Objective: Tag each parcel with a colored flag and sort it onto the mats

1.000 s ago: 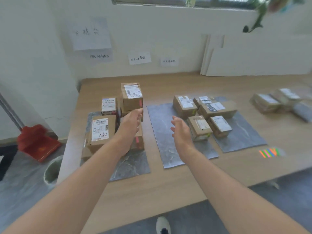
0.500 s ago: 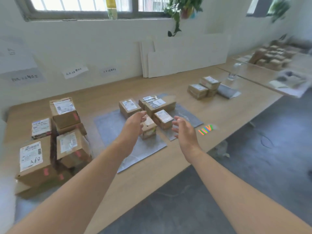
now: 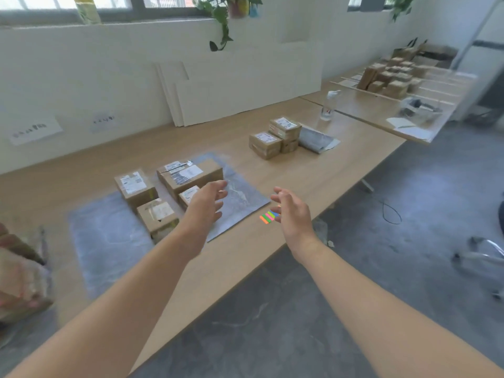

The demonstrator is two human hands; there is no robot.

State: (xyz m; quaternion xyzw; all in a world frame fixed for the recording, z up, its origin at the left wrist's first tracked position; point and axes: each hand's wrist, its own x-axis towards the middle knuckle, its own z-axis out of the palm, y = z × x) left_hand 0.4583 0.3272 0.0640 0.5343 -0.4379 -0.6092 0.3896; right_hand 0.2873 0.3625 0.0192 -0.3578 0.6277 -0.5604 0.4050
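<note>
— Holding anything?
— No. Left hand (image 3: 210, 203) and right hand (image 3: 293, 211) are spread, empty, mid-frame.
— The parcels (image 3: 266, 144)?
— They sit right of centre, higher up. They look light and stiff. Grab the sides.

The wooden table (image 3: 341, 165) carries coloured flags (image 3: 268, 217), grey mats (image 3: 109, 241) just left of the flags, and stacked parcels (image 3: 266, 144) plus a bottle (image 3: 328, 105) beyond the flags.
</note>
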